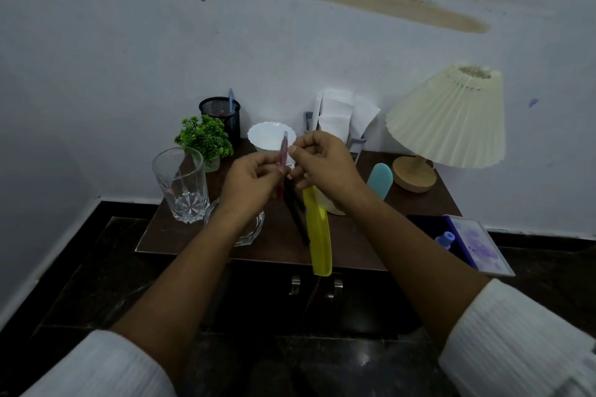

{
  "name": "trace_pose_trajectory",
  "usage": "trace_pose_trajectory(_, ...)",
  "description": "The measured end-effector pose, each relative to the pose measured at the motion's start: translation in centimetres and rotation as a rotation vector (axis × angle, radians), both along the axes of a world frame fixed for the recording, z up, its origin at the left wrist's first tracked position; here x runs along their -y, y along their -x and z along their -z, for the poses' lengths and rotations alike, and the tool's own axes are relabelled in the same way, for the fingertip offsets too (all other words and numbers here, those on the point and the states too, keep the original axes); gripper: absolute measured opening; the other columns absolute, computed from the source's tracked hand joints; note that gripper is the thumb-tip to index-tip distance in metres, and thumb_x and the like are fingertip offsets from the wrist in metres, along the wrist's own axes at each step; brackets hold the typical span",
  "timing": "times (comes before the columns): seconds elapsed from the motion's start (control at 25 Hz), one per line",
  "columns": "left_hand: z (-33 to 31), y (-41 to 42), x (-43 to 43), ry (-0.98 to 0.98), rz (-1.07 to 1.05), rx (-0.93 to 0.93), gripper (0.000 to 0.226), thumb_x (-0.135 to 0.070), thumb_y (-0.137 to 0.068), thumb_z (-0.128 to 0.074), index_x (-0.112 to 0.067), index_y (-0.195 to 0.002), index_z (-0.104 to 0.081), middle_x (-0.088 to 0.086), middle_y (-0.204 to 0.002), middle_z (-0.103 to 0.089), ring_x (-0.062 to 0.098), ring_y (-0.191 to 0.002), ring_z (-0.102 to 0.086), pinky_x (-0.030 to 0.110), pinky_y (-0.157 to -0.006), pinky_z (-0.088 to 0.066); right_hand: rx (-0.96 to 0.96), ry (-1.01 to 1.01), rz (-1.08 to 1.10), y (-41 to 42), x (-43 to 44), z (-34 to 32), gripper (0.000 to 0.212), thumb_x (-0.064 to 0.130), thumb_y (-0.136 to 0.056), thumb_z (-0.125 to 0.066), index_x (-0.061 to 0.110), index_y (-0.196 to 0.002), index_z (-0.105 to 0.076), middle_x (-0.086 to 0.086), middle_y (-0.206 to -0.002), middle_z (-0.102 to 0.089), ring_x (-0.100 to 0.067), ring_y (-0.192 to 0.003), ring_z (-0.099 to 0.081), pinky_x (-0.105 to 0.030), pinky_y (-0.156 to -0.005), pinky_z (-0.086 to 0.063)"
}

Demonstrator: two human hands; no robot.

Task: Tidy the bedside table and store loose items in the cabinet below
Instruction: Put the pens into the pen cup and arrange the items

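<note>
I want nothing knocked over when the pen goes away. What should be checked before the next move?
1. Pen gripped by left hand: ok.
2. Comb secure in right hand: ok.
3. Room in mesh cup: ok, only a blue pen shows.
4. Glass out of the way: not ok, it stands right beside the left arm.
5. Cabinet doors open: not ok, shut.
6. Pen capped: cannot tell.

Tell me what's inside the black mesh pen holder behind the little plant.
A blue pen stands in the black mesh holder, its top sticking out above the rim. A reddish shape shows faintly inside, unclear what. The small plant in front hides its lower left side.
</note>
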State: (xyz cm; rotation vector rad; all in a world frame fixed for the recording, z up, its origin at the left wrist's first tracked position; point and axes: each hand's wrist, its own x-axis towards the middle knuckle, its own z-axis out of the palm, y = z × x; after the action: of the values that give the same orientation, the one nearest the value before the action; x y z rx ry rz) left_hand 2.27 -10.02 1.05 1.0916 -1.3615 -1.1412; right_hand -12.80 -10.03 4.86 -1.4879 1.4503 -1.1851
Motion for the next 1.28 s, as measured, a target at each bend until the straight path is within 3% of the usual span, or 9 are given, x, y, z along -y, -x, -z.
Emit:
trace_pose_trajectory(0.16,0.7,-0.7,1.0,0.049,-0.220,0.003,0.014,-0.013,-0.087,-0.076,-0.015,-0.101,-0.073,0.001,-0.079,-0.071,0.014,-0.071,-0.067,0.038,-0.065,-0.059,-0.786,-0.106,-0.035,0.5,-1.0,3.6,0.019,0.028,-0.090,-0.070,0.015,-0.102,-0.063,-0.002,-0.094,-0.065,-0.021,-0.085,-0.063,-0.034,-0.066,-0.054)
trace_pose_trajectory(0.32,0.5,-0.6,0.7,0.094,-0.233,-0.034,0.016,-0.011,-0.086,-0.077,-0.015,-0.100,-0.070,-0.005,-0.081,-0.070,0.006,-0.073,-0.066,0.030,-0.068,-0.059,-0.959,-0.037,-0.054,-1.1,-1.6,6.2,0.021,0.024,-0.087,-0.067,0.013,-0.101,-0.056,-0.008,-0.092,-0.064,-0.031,-0.083,-0.064,-0.040,-0.066,-0.055)
trace_pose_trajectory(0.4,0.4,-0.8,0.6,0.104,-0.231,-0.062,0.014,-0.014,-0.088,-0.075,-0.022,-0.098,-0.069,-0.010,-0.079,-0.070,0.004,-0.074,-0.067,0.026,-0.066,-0.057,-0.838,-0.064,-0.026,-1.2,-1.0,5.7,0.016,0.021,-0.085,-0.068,0.013,-0.098,-0.061,-0.007,-0.089,-0.067,-0.028,-0.080,-0.065,-0.041,-0.067,-0.057)
trace_pose_trajectory(0.6,0.4,-1.3,0.9,0.079,-0.249,-0.113,0.017,-0.015,-0.093,-0.071,-0.021,-0.109,-0.071,-0.002,-0.087,-0.073,0.009,-0.080,-0.070,0.028,-0.070,-0.059,0.050,-0.304,0.014,0.4,-1.0,2.5,0.013,0.005,-0.093,-0.065,0.000,-0.105,-0.067,-0.016,-0.086,-0.065,-0.024,-0.071,-0.064,-0.037,-0.056,-0.061)
trace_pose_trajectory(0.72,-0.1,-0.9,0.6,0.072,-0.219,-0.153,0.019,-0.012,-0.095,-0.068,-0.023,-0.110,-0.070,-0.003,-0.089,-0.074,0.006,-0.080,-0.070,0.022,-0.066,-0.057,0.266,-0.307,-0.057,1.3,-1.4,1.0,0.018,0.000,-0.095,-0.061,-0.003,-0.112,-0.060,-0.017,-0.094,-0.070,-0.023,-0.078,-0.071,-0.038,-0.067,-0.061)
trace_pose_trajectory(0.96,-1.9,-0.8,0.6,0.058,-0.197,-0.221,0.024,-0.010,-0.094,-0.068,-0.012,-0.118,-0.069,0.010,-0.097,-0.077,0.010,-0.081,-0.072,0.023,-0.064,-0.057,0.485,-0.229,-0.145,1.9,-0.8,-0.5,0.027,-0.007,-0.094,-0.059,0.009,-0.115,-0.061,-0.015,-0.099,-0.074,-0.032,-0.087,-0.073,-0.052,-0.087,-0.060)
trace_pose_trajectory(1.04,-3.6,-0.9,1.0,0.090,-0.173,-0.222,0.024,-0.012,-0.094,-0.069,-0.012,-0.118,-0.069,0.009,-0.096,-0.077,0.012,-0.084,-0.072,0.024,-0.064,-0.057,0.448,-0.194,-0.111,1.7,-0.5,-1.4,0.034,-0.004,-0.094,-0.060,0.012,-0.124,-0.057,-0.018,-0.101,-0.074,-0.027,-0.078,-0.071,-0.044,-0.074,-0.061)
trace_pose_trajectory(1.16,-6.7,-1.8,2.4,0.145,-0.141,-0.166,0.030,-0.015,-0.092,-0.070,-0.012,-0.122,-0.069,0.010,-0.093,-0.076,0.015,-0.085,-0.073,0.025,-0.064,-0.056,0.321,-0.090,-0.053,1.0,0.7,-3.0,0.021,0.000,-0.096,-0.058,0.008,-0.115,-0.060,-0.019,-0.102,-0.074,-0.019,-0.060,-0.060,-0.029,-0.050,-0.047)
trace_pose_trajectory(1.28,-9.4,-3.8,4.0,0.189,-0.131,-0.085,0.032,-0.015,-0.092,-0.071,-0.010,-0.123,-0.068,0.004,-0.082,-0.074,0.011,-0.078,-0.072,0.027,-0.064,-0.057,0.287,-0.041,-0.064,0.3,2.8,-4.6,0.018,-0.003,-0.094,-0.059,0.003,-0.108,-0.068,-0.017,-0.098,-0.073,-0.015,-0.056,-0.058,-0.025,-0.045,-0.046)
